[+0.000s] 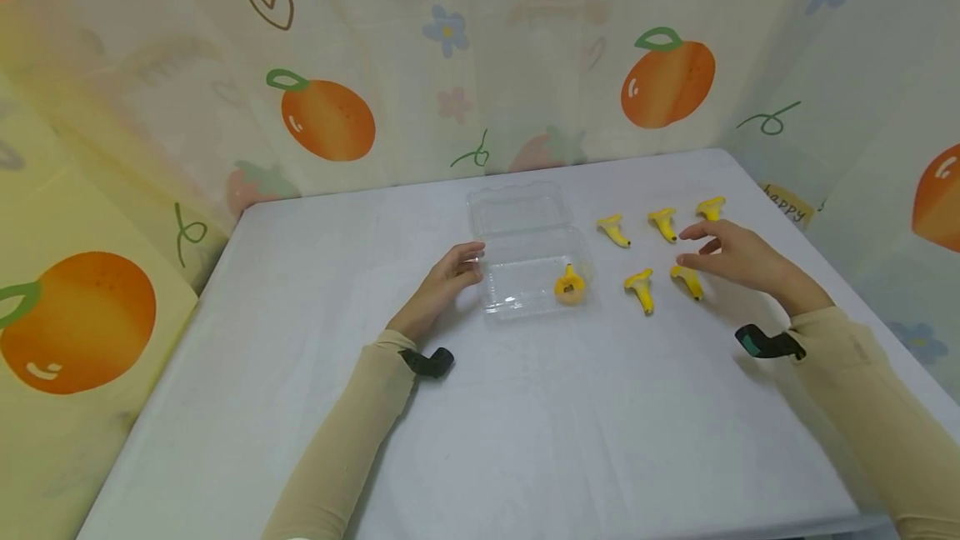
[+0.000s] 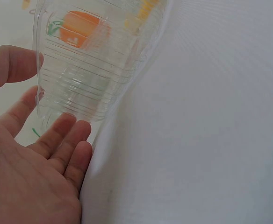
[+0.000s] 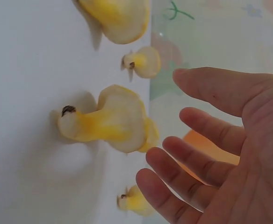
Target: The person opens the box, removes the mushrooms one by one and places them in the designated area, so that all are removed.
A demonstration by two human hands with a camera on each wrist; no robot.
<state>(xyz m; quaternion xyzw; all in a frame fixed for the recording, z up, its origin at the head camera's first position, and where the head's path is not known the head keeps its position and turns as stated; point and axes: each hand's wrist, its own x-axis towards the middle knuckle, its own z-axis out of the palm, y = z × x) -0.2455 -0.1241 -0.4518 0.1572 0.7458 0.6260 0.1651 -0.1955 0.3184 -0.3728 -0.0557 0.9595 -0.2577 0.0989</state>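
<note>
A clear plastic clamshell box (image 1: 525, 273) lies with its lid (image 1: 519, 211) folded back. One yellow trumpet-shaped mushroom (image 1: 570, 286) sits inside at its right end. My left hand (image 1: 448, 277) is at the box's left side; thumb and fingertips touch the rim of the box (image 2: 80, 74), fingers loosely extended. Over the mushrooms on the right, my right hand (image 1: 738, 261) hovers with fingers apart and holds nothing. Nearest below it lies a mushroom (image 1: 687, 282), partly covered by the thumb. In the right wrist view, a mushroom (image 3: 113, 121) with a dark stem tip faces the spread fingers (image 3: 206, 163).
More mushrooms lie right of the box: one front left (image 1: 641, 290), one back left (image 1: 615, 229), one back middle (image 1: 663, 223) and one back right (image 1: 710, 207). A white cloth covers the table (image 1: 315, 340). Printed curtains (image 1: 525, 65) hang behind and at both sides.
</note>
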